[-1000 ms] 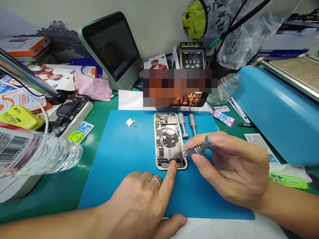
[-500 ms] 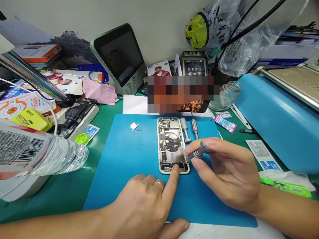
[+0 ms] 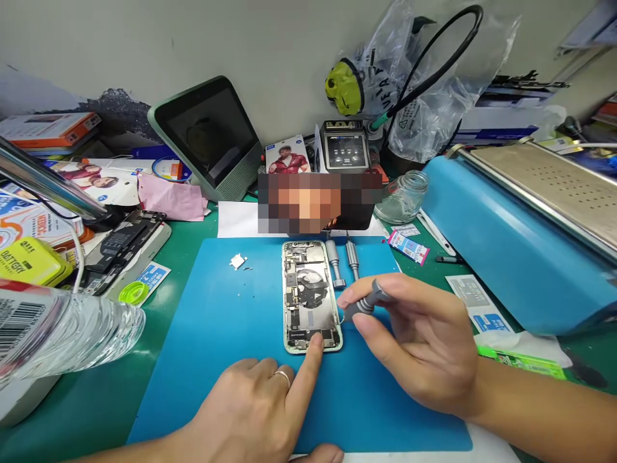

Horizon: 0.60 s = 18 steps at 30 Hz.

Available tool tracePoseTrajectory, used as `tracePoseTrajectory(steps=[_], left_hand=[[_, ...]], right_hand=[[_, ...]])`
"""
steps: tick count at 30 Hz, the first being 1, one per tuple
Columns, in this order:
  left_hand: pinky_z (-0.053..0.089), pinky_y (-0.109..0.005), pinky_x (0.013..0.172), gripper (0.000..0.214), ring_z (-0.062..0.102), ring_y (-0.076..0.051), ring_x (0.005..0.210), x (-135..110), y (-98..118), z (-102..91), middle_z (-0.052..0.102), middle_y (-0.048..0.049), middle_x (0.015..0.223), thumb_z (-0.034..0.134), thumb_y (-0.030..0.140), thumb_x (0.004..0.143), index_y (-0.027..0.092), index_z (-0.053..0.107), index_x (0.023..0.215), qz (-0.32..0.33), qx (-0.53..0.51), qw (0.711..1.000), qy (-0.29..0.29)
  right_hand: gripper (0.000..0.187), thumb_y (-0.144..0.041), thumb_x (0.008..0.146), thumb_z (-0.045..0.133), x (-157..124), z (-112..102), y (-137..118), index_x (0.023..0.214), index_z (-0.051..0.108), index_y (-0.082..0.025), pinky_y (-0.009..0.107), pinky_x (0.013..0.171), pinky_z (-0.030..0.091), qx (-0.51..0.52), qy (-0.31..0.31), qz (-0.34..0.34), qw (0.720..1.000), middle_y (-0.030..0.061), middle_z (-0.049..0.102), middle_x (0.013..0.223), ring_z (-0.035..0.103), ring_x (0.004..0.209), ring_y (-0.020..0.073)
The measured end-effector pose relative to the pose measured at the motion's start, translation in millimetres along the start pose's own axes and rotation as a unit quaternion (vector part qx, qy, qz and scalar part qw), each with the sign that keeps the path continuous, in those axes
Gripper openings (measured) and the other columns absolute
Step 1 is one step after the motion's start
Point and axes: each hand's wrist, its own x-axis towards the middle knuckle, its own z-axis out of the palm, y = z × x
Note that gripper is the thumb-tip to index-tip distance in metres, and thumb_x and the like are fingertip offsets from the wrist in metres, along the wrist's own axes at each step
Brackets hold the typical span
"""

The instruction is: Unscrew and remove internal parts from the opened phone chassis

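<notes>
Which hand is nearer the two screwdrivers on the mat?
Right. The right hand is just this side of the screwdrivers; the left hand is farther off, its index fingertip on the opened phone.

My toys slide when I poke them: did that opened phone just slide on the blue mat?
No: the opened phone shows no slide against the blue mat, either way; only the camera's view has shifted.
</notes>
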Motion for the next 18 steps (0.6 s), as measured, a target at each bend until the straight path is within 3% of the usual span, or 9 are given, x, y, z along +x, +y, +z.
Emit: tracePoseTrajectory(steps=[12, 18], left_hand=[[0.043, -0.031, 0.039, 0.065, 0.058, -0.016, 0.042, -1.9, -0.8, -2.0, 0.059, 0.0046, 0.057, 0.012, 0.053, 0.106, 0.003, 0.038, 0.137, 0.003, -0.024, 1.000, -0.015], [0.045, -0.032, 0.039, 0.066, 0.059, -0.017, 0.043, -3.9, 1.1, -2.4, 0.058, 0.0038, 0.056, 0.018, 0.054, 0.105, 0.002, 0.040, 0.138, -0.005, -0.033, 0.999, -0.020]], right_hand=[[0.061, 0.002, 0.087, 0.059, 1.1, 0.5, -2.9, 0.138, 0.047, -0.030, 0.031, 0.082, 0.067, 0.013, 0.006, 0.051, 0.999, 0.0035, 0.068, 0.109, 0.071, 0.099, 0.0164], [0.066, 0.005, 0.084, 0.061, 1.7, 0.2, -2.4, 0.138, 0.048, -0.032, 0.032, 0.083, 0.067, 0.001, -0.001, 0.032, 0.999, 0.0034, 0.069, 0.108, 0.072, 0.099, 0.0178]])
